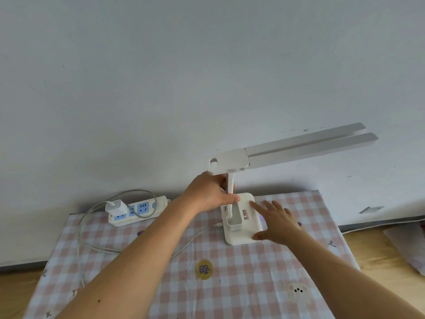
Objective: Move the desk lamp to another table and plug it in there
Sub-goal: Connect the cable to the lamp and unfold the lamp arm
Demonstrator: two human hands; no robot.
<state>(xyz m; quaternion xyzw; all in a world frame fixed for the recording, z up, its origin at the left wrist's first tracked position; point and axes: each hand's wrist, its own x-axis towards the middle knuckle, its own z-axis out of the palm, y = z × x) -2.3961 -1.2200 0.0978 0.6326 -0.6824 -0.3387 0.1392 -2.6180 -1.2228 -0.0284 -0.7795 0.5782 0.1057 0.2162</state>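
A white desk lamp (243, 217) stands on a table covered with a pink checked cloth (207, 261). Its two long light bars (308, 146) reach out to the right near the wall. My left hand (211, 192) is closed around the lamp's thin stem just under the head. My right hand (278, 222) lies flat, fingers spread, on the right side of the lamp's base. A white cable (184, 246) runs across the cloth, and its loose end (217, 224) lies just left of the base. The other end goes to a white charger (115, 207) plugged into a white and blue power strip (135, 210).
The table stands against a pale wall (207, 77). The power strip lies at the back left of the table with its cord looped behind it. Wooden floor (377, 247) shows to the right, with a pale object (409, 247) at the right edge.
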